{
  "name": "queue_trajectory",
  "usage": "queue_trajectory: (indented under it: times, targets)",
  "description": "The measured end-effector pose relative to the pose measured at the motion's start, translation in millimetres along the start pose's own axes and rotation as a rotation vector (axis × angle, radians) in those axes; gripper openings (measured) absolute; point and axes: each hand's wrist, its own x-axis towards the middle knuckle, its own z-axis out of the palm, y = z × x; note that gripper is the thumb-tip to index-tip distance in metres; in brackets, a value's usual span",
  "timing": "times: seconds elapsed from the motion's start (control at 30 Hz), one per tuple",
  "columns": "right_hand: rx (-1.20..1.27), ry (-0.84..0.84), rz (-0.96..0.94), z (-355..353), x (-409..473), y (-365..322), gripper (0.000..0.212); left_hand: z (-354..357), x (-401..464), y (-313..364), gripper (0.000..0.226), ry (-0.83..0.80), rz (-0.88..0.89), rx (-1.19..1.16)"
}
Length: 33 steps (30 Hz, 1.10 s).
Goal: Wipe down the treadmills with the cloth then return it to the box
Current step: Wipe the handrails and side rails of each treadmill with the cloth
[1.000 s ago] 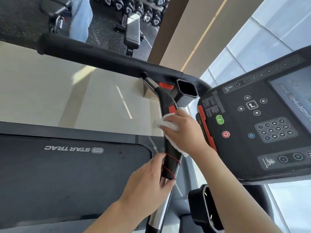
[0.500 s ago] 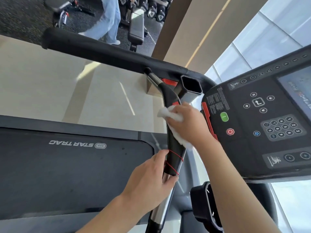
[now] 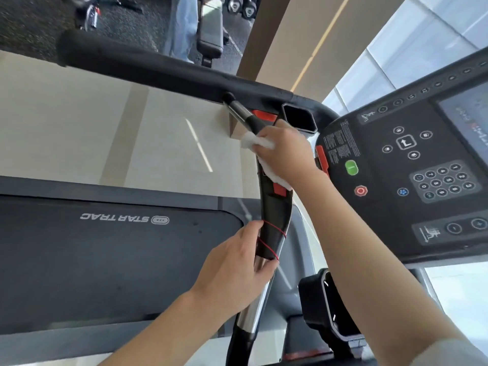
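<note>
Pale gym flooring [image 3: 79,122] lies beyond a black Star Trac treadmill belt [image 3: 105,260]. On the treadmill's black inner handle bar [image 3: 274,220], the right hand [image 3: 287,151] curls round the upper end, pressing a white cloth [image 3: 253,141] under its fingers; cloth edges show at fingertips and wrist. Lower down, the left hand [image 3: 237,268] grips the bar by its red cord [image 3: 272,231].

A pale tiled floor [image 3: 79,122] is seen, crossed by a darker band and a thin streak of reflected light. Farther off, dark speckled gym flooring [image 3: 29,25] is laid. A weight bench [image 3: 210,35] and a row of dumbbells [image 3: 241,6] are placed there. A beige column [image 3: 287,35] is lit beside large bright window panes [image 3: 412,40].
</note>
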Motion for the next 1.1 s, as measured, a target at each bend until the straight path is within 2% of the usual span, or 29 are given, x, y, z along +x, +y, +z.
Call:
queue_trajectory:
  times: [0.17, 0.27, 0.47, 0.67, 0.8, 0.87, 1.03, 1.1]
  targets:
    - [-0.299, -0.164, -0.124, 1, 38, -25, 0.023, 2, 0, -3, 0.058, 0.004, 0.004, 0.011]
    - [-0.367, -0.224, -0.152, 0, 35, -31, 0.024, 3, 0, -4, 0.056, 0.004, 0.006, 0.015]
    - [-0.244, -0.188, -0.159, -5, -21, -20, 0.024, 3, 1, -5, 0.054, -0.006, -0.007, -0.006]
    - [-0.123, -0.083, -0.211, -2, -87, -16, 0.017, 4, 1, -4, 0.05, 0.005, -0.006, -0.003]
    - [0.013, 0.011, -0.248, -3, -111, -9, 0.02, 6, 1, -5, 0.049, 0.02, 0.007, 0.006]
    - [0.115, 0.052, -0.202, -3, -106, 0, 0.019, 6, 1, -5, 0.05, 0.025, 0.003, -0.001]
    - [0.405, 0.232, 0.234, 3, -60, 19, 0.024, 4, 0, -4, 0.051, 0.016, -0.003, -0.008]
    - [0.487, 0.242, 0.311, 6, -56, 19, 0.022, 2, -2, -3, 0.051, 0.006, -0.014, -0.009]
